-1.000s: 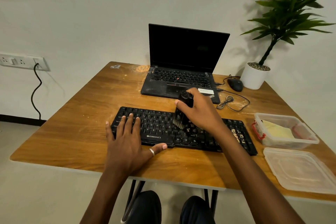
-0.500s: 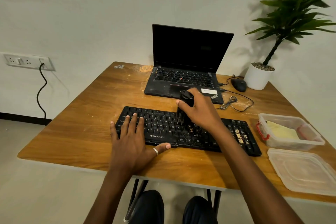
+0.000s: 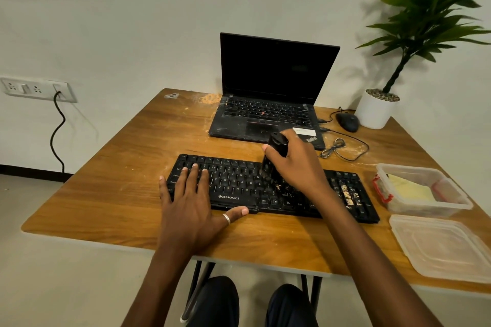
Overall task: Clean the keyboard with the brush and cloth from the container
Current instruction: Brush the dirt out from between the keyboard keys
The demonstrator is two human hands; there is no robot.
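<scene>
I read ZEBRONICS in white on the front lip of the keyboard [image 3: 233, 183], which lies towards the near edge of the table [image 3: 119, 180]. On its bottom row I make out Alt and, further right, Ctrl. The other key legends are too small for me. The laptop [image 3: 265, 111] by the far edge carries a slanted ThinkPad logo on its near right corner. The white sticker [image 3: 304, 130] beside it has print I cannot read.

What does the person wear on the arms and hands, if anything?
No sleeves, gloves or watch show on either arm. The left hand wears a plain silver ring on the thumb. The right hand wears nothing that shows.
</scene>
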